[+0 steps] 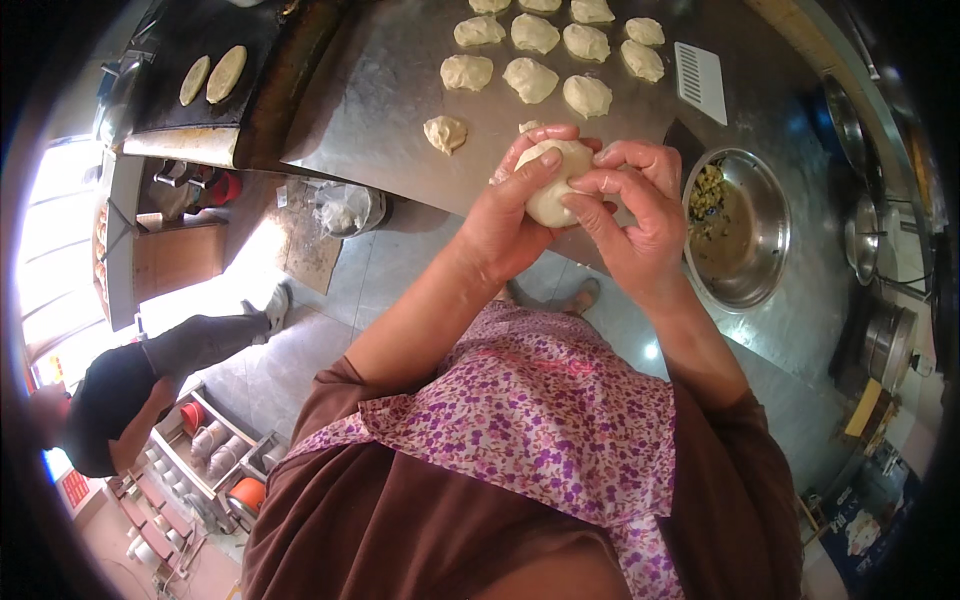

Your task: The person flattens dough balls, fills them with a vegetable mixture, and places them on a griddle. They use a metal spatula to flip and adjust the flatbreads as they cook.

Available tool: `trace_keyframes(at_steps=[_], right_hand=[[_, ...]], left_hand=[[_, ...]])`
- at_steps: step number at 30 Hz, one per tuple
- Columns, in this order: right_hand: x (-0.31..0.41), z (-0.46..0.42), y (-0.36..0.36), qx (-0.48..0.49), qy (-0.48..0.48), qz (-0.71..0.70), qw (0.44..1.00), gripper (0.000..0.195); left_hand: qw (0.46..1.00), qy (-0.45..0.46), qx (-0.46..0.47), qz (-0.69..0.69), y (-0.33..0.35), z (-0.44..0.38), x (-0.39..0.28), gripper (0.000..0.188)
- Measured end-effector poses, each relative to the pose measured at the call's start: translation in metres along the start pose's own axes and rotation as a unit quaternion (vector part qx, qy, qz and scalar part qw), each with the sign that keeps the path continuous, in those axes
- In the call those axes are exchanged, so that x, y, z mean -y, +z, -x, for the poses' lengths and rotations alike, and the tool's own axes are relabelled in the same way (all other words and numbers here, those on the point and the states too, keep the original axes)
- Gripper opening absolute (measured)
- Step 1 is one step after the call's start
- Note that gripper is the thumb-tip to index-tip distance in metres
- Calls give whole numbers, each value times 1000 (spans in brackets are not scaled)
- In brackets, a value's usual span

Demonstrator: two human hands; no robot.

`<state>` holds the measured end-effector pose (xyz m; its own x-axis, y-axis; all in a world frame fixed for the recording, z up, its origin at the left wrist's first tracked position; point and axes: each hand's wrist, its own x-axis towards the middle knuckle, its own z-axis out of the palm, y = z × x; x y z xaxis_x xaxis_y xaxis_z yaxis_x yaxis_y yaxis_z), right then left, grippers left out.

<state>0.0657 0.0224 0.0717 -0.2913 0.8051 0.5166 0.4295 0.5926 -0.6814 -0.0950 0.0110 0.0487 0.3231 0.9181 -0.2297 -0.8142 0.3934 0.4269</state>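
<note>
A rounded piece of pale dough [553,196] is held above the front edge of the metal worktable [390,127]. My left hand [512,214] cups it from the left and below, with the thumb lying across its top. The fingers and thumb of my right hand [637,210] pinch the dough's right side. Beyond my hands, several soft dough lumps [530,80] lie in rough rows on the table. One lump [445,134] sits apart, nearer to me. Another is mostly hidden behind my left fingers.
A steel bowl [776,232] with chopped filling [707,196] stands right of my hands. A white slotted plastic scraper [701,81] lies behind it. Two flat breads [226,74] rest on the dark griddle [169,124] at left. Another person [120,390] stands across the floor at left.
</note>
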Motion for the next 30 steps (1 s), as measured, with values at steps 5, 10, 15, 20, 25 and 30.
trace_keyframes(at_steps=[5,10,15,20,25,30], right_hand=[[-7,-2,-2,24,95,-189,977,34],[-7,7,2,103,364,-566,732,64],[3,0,-8,133,120,-275,945,58],[11,11,7,136,-188,151,961,71],[4,23,7,179,-120,20,976,86],[8,45,-9,210,-39,148,966,86]], left_hand=[[995,-18,96,-33,-6,3,0,37],[992,-35,90,-83,-12,9,10,42],[988,-67,90,104,-9,8,12,42],[976,-61,50,201,-1,7,23,53],[977,-42,99,186,-9,14,40,64],[978,-129,30,163,-2,5,27,65]])
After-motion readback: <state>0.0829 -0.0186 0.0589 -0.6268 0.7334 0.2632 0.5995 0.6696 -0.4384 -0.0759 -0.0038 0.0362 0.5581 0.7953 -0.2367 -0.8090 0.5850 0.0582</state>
